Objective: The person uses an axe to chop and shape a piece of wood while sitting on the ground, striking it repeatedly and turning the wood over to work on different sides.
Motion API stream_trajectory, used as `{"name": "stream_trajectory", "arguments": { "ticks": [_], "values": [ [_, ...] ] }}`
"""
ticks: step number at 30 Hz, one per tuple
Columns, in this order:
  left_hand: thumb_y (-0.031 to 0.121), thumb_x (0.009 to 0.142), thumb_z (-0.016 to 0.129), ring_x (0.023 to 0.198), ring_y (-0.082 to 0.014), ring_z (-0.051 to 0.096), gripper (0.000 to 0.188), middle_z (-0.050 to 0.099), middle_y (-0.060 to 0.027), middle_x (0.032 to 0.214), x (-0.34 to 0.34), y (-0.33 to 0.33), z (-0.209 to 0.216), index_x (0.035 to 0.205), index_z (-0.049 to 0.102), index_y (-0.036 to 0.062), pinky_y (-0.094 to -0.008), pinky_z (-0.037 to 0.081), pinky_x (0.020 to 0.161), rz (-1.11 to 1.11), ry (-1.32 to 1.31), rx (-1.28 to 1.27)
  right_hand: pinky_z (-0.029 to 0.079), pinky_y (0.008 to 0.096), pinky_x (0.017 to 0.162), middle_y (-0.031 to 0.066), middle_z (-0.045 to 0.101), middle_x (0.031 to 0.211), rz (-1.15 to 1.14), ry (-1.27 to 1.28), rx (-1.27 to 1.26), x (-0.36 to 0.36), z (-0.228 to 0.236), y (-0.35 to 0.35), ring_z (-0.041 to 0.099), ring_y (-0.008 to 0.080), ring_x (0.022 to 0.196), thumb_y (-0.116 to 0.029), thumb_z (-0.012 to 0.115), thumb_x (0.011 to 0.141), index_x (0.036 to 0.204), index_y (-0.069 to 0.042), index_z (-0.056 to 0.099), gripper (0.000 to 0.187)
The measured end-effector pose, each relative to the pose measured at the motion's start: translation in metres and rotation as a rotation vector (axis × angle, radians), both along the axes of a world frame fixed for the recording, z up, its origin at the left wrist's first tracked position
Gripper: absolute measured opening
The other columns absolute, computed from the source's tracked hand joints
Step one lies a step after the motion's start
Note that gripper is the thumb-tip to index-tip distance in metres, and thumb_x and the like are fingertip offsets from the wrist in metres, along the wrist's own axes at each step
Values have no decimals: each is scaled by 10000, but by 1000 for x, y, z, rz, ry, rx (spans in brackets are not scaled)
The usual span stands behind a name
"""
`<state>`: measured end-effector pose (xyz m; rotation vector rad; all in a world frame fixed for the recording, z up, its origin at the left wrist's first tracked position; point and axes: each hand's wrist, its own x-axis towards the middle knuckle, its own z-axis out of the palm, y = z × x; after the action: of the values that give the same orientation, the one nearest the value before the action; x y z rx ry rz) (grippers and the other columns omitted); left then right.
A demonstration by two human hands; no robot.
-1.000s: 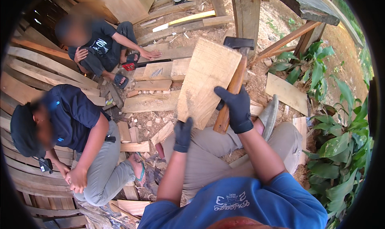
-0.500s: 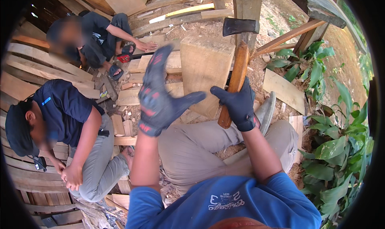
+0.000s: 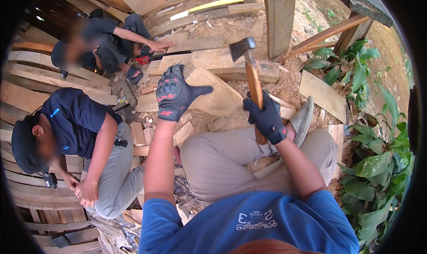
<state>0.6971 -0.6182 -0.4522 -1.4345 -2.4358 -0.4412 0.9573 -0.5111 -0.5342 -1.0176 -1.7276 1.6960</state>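
Note:
Both my hands wear black gloves with red marks. My left hand (image 3: 172,96) is at the left side of a thick wooden block (image 3: 215,93), its thumb stretched across the near face and its other fingers bent at the far edge. The block leans to the left, among wood pieces in front of my legs. My right hand (image 3: 265,118) is wrapped around the lower wooden handle of a hatchet (image 3: 254,78). The hatchet stands nearly upright, its dark metal head (image 3: 242,48) above the block's right side with the blade facing left.
Two people sit on the left, one near (image 3: 66,125) and one farther back (image 3: 106,40). Planks (image 3: 209,60) and wood scraps lie beyond the block. A wooden post (image 3: 279,22) rises behind the hatchet. Leafy plants (image 3: 373,165) line the right side. My crossed legs (image 3: 218,158) are close below.
My left hand has come down and its fingers have bent at the block. The block has tilted left. The hatchet's head has shifted left and lower with my right hand holding on.

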Motion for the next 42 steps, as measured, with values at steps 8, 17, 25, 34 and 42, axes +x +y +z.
{"name": "stream_trajectory", "arguments": {
  "ticks": [8,17,25,34,42],
  "values": [
    [658,641,944,1324,-396,640,1129,665,-227,1435,-51,20,-19,1490,569,15,-489,524,1099,133,-101,-278,545,345,575,82,714,823,8,-149,-91,36,-42,-25,692,161,611,-396,738,1008,1191,6,640,453],
    [608,670,949,1372,-374,634,1200,643,-220,1496,-55,2,-18,1619,470,52,-443,504,1143,77,-237,-267,542,344,576,78,708,814,164,-240,-135,34,-80,-43,691,162,615,-360,743,1018,1267,-4,630,448],
    [641,675,918,1252,-411,690,1055,710,-271,1340,-70,-8,-16,1446,619,-14,-462,545,1055,57,-219,-248,556,347,592,83,707,800,202,-297,-68,24,-97,-47,707,180,626,-352,735,1021,1228,-14,653,404],
    [618,681,930,1401,-390,606,1229,611,-255,1517,-81,11,-26,1636,423,34,-443,495,1169,47,-233,-347,555,357,620,82,694,792,33,-15,64,-1,14,-28,693,168,648,-345,704,1050,1232,-9,627,390],
    [607,687,927,1356,-408,632,1193,630,-262,1485,-70,8,-11,1613,447,29,-456,523,1128,99,-243,-350,579,405,648,138,730,817,-142,-4,165,-50,-26,-40,744,251,702,-455,692,1044,1262,12,606,522]
  ]
}}
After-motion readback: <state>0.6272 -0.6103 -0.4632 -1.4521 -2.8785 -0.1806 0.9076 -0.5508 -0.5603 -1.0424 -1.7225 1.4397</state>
